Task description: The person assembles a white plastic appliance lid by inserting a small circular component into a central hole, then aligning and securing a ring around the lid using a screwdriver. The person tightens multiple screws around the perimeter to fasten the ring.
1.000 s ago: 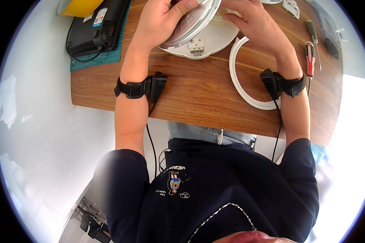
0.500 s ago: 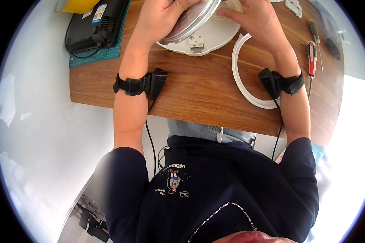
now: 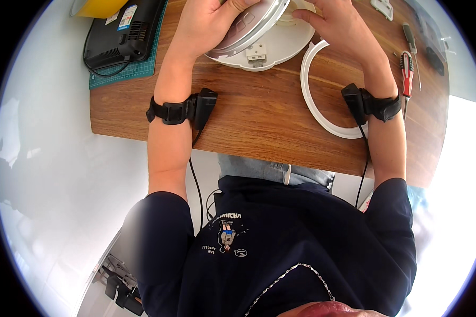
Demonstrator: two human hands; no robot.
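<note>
At far left, a yellow container appears at the upper edge, beside a black appliance with a cable, lying on a green cutting mat on a brown wood-grain bench. Next, the person's left hand grips a round cover with a pale rim, its thumb over the top; the cover is held tilted above the left part of a round white base. A small white block sits inside the base near its front edge. The right hand is over the base's right side, thumb out; its fingertips are cut off, so whether it grips anything cannot be told. A white ring lies partly under the right forearm. Farther right are a white bracket, a red-handled screwdriver and a grey-handled screwdriver.
</note>
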